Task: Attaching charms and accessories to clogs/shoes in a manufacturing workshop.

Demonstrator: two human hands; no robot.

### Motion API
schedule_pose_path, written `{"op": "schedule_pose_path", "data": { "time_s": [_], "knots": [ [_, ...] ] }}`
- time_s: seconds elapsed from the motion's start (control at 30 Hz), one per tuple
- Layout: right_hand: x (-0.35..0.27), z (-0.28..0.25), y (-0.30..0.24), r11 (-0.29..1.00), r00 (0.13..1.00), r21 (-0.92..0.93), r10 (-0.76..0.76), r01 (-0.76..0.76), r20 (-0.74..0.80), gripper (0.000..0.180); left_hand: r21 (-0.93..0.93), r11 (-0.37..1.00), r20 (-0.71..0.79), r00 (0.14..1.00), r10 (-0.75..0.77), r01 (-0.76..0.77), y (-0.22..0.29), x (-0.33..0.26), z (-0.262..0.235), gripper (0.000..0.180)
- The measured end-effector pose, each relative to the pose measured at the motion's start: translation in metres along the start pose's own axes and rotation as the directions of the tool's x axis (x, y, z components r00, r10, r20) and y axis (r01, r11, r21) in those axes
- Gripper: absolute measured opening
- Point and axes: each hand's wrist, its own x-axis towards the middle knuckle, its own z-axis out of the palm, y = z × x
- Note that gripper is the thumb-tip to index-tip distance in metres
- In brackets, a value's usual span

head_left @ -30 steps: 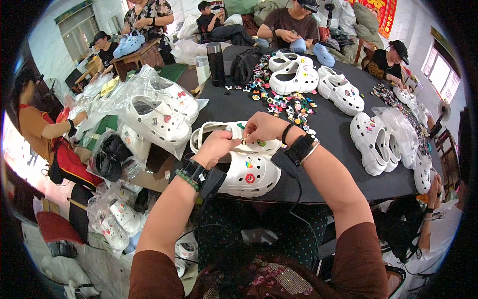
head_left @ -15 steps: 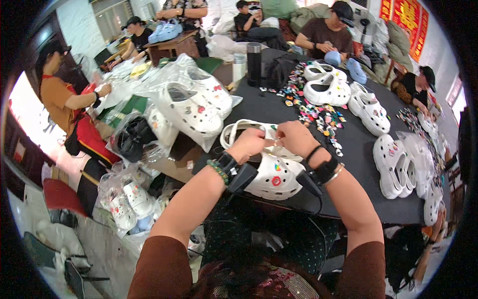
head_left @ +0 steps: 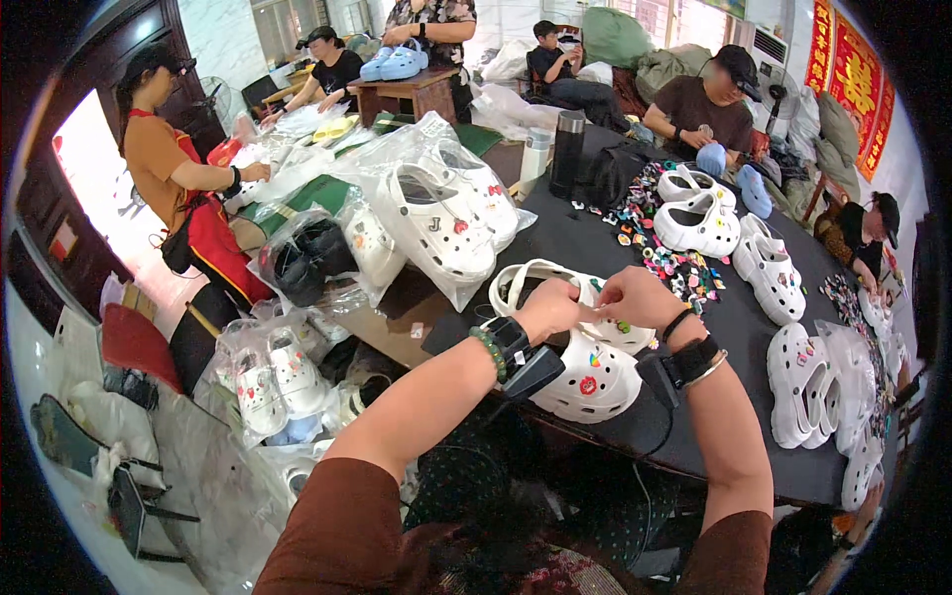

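The person wears a brown top with short sleeves [head_left: 332, 524], and on its front is a pinkish pattern [head_left: 560, 570]. The dark trousers [head_left: 451, 486] have small greenish dots. The hands [head_left: 548, 307] are bare. At the left wrist there are a bracelet of green beads [head_left: 488, 355], a black strap [head_left: 511, 342] and a black box-like device [head_left: 535, 375]. The right wrist carries a thin black band [head_left: 679, 320], a wide black strap [head_left: 697, 360], a pale bangle [head_left: 716, 365] and a similar black device [head_left: 657, 379].

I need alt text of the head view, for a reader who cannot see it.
A person's left hand and right hand are close together over two decorated white clogs on a dark table. Small colourful charms and more white clogs lie beyond, with other people nearby.
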Motion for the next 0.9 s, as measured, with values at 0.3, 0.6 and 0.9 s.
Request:
{"op": "schedule_pose_path", "data": {
  "time_s": [0.3, 0.6, 0.9],
  "knots": [
    [0.012, -0.005, 0.027, 0.997, 0.996, 0.04, 0.064, -0.067, 0.07, 0.065, -0.063, 0.997, 0.015, 0.999, 0.048, -0.047, -0.003, 0.001, 0.005, 0.031],
    [0.014, -0.002, 0.055, 0.959, 0.989, 0.262, 0.075, -0.105, 0.124, 0.076, 0.006, 0.999, 0.01, 0.999, 0.05, -0.05, 0.007, -0.004, 0.001, 0.029],
    [0.009, 0.002, 0.049, 0.943, 0.985, 0.302, 0.102, -0.141, 0.142, 0.068, 0.026, 1.0, -0.037, 0.999, -0.001, 0.001, 0.003, 0.003, 0.005, 0.041]
  ]
}}
